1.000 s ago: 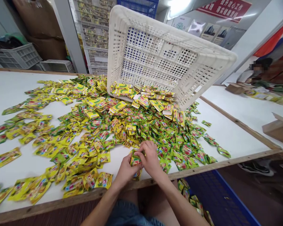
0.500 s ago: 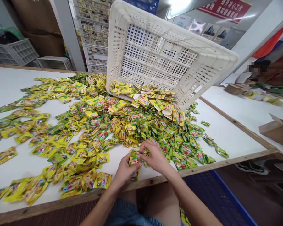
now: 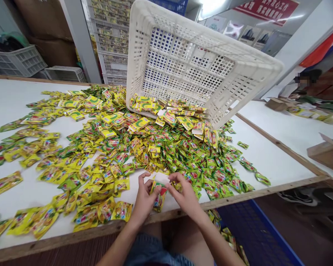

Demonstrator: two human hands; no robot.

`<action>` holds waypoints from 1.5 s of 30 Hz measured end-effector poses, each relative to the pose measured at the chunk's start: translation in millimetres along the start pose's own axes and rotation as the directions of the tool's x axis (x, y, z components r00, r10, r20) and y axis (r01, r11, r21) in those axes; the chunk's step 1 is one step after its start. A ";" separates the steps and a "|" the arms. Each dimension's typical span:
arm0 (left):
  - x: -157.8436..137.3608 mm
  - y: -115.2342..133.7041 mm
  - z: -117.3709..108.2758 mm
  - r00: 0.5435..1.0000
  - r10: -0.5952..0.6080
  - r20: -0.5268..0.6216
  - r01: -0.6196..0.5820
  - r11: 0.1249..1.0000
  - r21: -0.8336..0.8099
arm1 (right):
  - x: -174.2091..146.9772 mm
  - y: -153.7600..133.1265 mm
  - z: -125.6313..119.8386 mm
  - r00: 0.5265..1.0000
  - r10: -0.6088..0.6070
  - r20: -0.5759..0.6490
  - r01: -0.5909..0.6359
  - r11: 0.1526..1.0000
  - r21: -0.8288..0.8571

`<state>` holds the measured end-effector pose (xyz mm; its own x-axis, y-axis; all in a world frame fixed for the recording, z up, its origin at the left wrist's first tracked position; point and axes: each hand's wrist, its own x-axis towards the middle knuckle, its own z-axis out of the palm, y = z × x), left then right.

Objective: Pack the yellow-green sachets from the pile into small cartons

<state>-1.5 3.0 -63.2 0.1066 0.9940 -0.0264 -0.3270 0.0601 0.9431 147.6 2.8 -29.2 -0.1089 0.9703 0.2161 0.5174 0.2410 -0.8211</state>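
Observation:
Close to the table's front edge, my left hand (image 3: 144, 197) grips a small yellow-and-green carton (image 3: 163, 190) by its side, thumb across the front. White inner card of a raised flap (image 3: 161, 178) shows at the carton's top. My right hand (image 3: 186, 195) has thumb and forefinger pinched at the right side of this flap. Whether anything lies inside the carton is hidden. Around both hands spread many shiny sachets: yellow sachets (image 3: 96, 192) mostly to the left, green sachets (image 3: 211, 181) mostly to the right.
A white plastic crate (image 3: 222, 40) lies tipped on its side behind the heap, small flat cartons (image 3: 145, 105) spilling from its mouth. Below the table edge at right is a blue crate (image 3: 255, 221) with sachets. A cardboard box (image 3: 326, 153) and a person (image 3: 302, 81) are farther right.
The white flap at the carton's top now stands raised. My right hand has shifted slightly right and down, from over the carton to its upper right side.

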 end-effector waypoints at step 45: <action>-0.4 22.6 -23.8 0.997 0.079 -0.024 -0.066 0.938 0.341 | 6.9 -9.6 36.4 0.996 0.090 0.001 -0.086 0.954 0.289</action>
<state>-31.2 6.1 -49.8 0.0577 0.9975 0.0400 0.0067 -0.0405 0.9992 111.0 8.0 -39.0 -0.0625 0.9880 0.1413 0.2577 0.1527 -0.9541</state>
